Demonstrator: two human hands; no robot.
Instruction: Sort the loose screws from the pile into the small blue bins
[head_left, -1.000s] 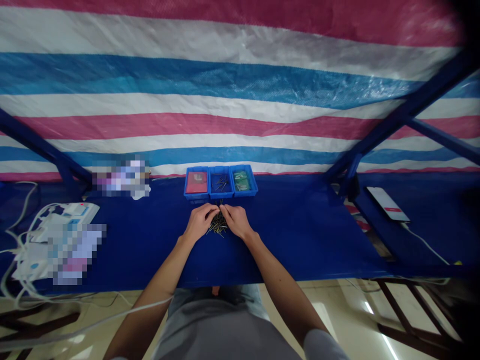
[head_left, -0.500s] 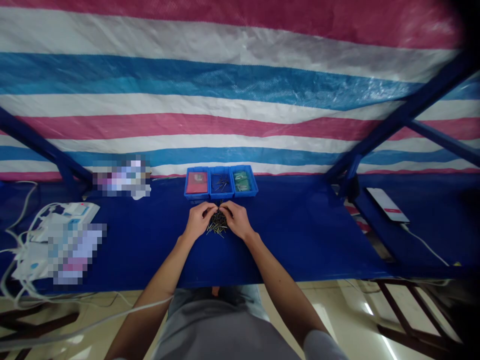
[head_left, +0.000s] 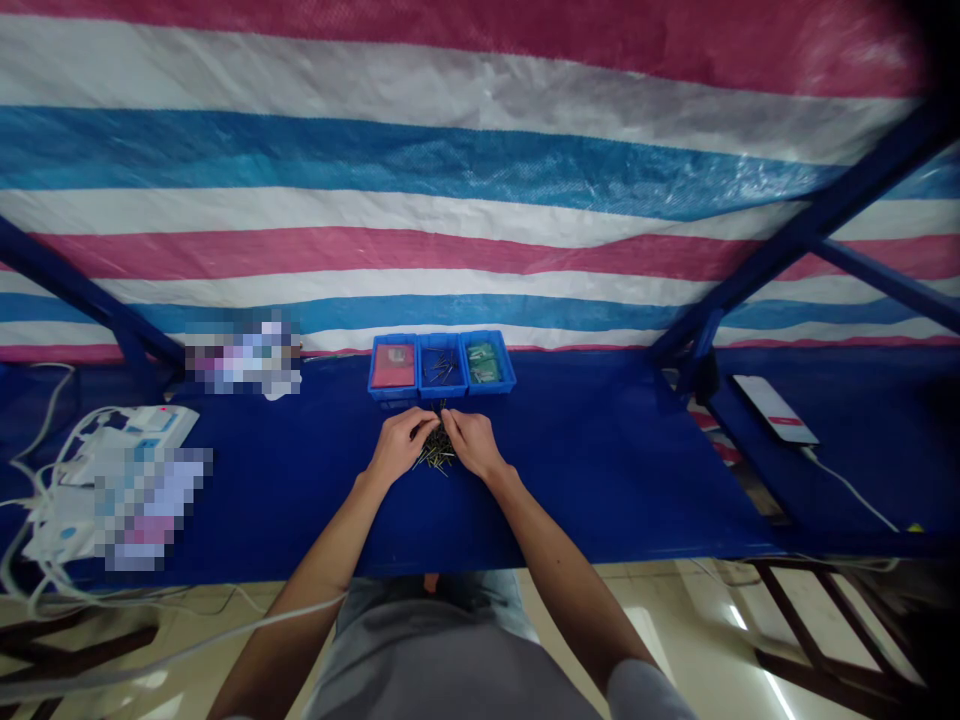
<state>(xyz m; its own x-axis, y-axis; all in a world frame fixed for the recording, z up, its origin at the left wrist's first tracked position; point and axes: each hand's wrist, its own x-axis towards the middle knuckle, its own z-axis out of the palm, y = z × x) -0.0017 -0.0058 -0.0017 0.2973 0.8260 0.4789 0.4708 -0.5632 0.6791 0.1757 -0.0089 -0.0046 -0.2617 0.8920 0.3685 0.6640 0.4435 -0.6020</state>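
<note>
A small heap of dark screws (head_left: 436, 452) lies on the blue table top (head_left: 600, 470), just in front of me. My left hand (head_left: 397, 445) and my right hand (head_left: 470, 443) flank the heap, fingers curled in and pinched at its top. What the fingertips hold is too small to make out. Behind the heap stand three joined blue bins: the left bin (head_left: 393, 366) holds something red, the middle bin (head_left: 442, 367) holds a few dark screws, the right bin (head_left: 486, 362) holds green pieces.
A white power strip with cables (head_left: 112, 440) lies at the left of the table. A phone (head_left: 775, 408) on a cable rests at the right, past a blue frame post (head_left: 697, 350). A striped tarp hangs behind.
Both hands have shifted slightly over the heap, with the fingertips drawing together at its top. Nothing else has moved.
</note>
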